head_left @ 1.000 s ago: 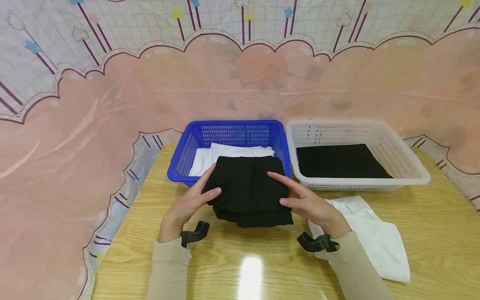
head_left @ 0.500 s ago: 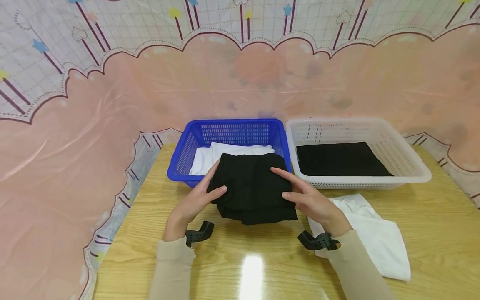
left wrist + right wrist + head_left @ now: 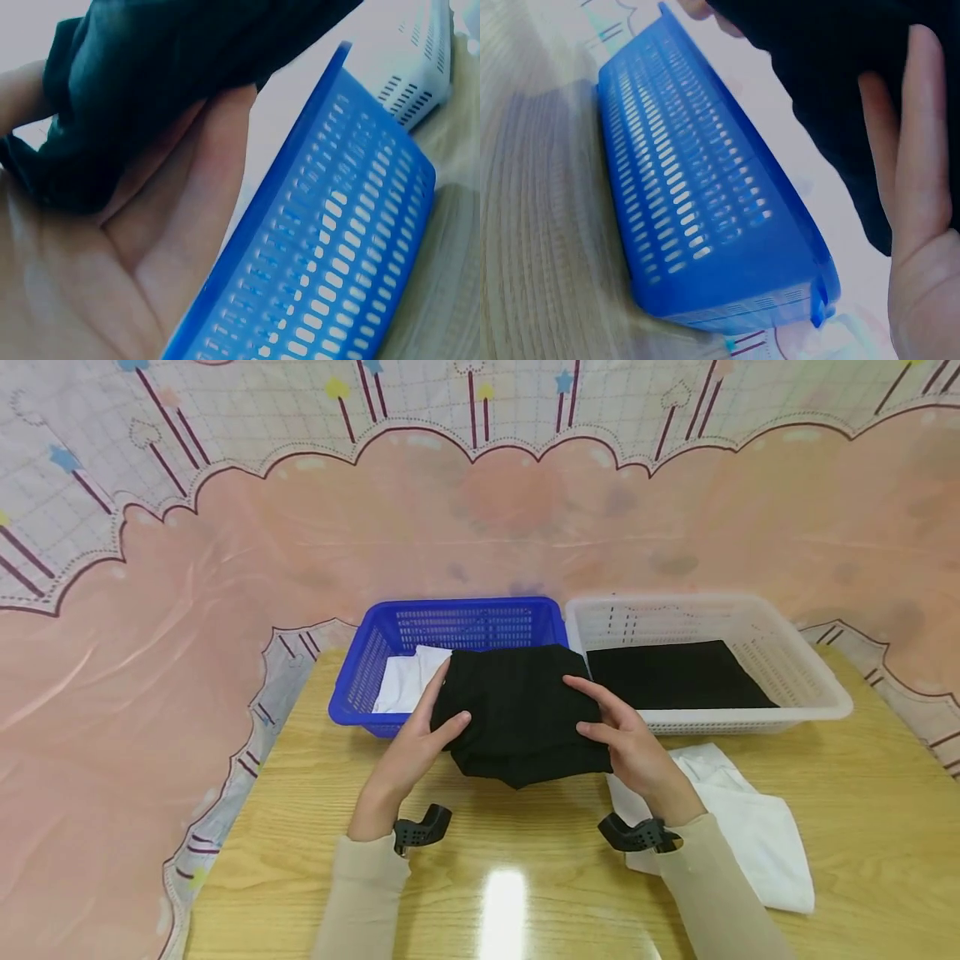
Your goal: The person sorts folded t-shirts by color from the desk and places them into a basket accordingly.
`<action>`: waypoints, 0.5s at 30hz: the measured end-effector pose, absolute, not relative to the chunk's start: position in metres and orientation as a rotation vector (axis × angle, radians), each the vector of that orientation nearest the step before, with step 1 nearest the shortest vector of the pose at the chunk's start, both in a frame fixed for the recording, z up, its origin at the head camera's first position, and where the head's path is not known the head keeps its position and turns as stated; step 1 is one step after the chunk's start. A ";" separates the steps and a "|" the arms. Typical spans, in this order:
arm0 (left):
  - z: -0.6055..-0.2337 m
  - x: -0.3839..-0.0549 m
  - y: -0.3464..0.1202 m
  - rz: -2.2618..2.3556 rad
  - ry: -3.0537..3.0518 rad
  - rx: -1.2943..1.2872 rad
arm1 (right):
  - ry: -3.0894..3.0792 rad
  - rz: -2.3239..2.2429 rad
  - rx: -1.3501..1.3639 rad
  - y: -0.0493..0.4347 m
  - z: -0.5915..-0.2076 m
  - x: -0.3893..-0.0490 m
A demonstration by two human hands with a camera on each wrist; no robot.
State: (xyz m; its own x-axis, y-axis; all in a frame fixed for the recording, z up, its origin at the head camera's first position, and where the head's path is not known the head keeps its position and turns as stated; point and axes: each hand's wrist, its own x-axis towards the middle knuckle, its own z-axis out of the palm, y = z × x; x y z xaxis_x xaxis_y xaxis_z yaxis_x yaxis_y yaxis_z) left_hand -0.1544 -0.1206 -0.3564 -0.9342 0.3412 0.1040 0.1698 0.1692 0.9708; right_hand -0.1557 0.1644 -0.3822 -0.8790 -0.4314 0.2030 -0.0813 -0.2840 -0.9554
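A folded black cloth (image 3: 517, 714) is held up between both hands, overlapping the front right of the blue basket (image 3: 351, 693) in the head view. My left hand (image 3: 408, 752) grips its left side, thumb on the near face and fingers behind. At the right side, my right hand (image 3: 633, 747) holds it between thumb and fingers. The left wrist view shows the cloth's dark folds (image 3: 172, 82) lying over the fingers, beside the basket's wall (image 3: 322, 262). In the right wrist view, fingers (image 3: 922, 135) lie against the black fabric (image 3: 810, 45).
White folded cloth (image 3: 405, 681) lies inside the blue basket. Touching that basket on the right is a white basket (image 3: 813, 693) with a flat black cloth (image 3: 675, 677) in it. Another white cloth (image 3: 757, 835) lies on the wooden table (image 3: 285, 860), partly under my right forearm.
Both hands have carried the black cloth rightward and a little up, away from the left of the blue basket. It now hides more of the white cloth inside.
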 end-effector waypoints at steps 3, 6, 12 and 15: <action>-0.347 -0.150 -0.113 1.890 2.302 0.485 | 1.635 -2.303 -0.635 0.167 -0.385 -0.158; -0.340 -0.147 -0.106 1.887 2.327 0.499 | 1.519 -2.346 -0.655 0.169 -0.384 -0.157; -0.330 -0.149 -0.100 1.893 2.372 0.584 | 1.449 -2.339 -0.668 0.174 -0.380 -0.156; -0.327 -0.151 -0.099 1.895 2.372 0.574 | 1.468 -2.304 -0.666 0.175 -0.377 -0.155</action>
State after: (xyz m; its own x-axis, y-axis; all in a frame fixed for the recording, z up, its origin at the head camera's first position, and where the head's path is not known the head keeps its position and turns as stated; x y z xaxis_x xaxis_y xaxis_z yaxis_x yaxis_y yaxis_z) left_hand -0.1506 -0.0992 -0.3268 -0.9296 0.3167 0.1884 0.2537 0.1793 0.9505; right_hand -0.1547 0.1755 -0.3765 -0.8370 -0.5058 0.2087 0.0245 -0.4157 -0.9092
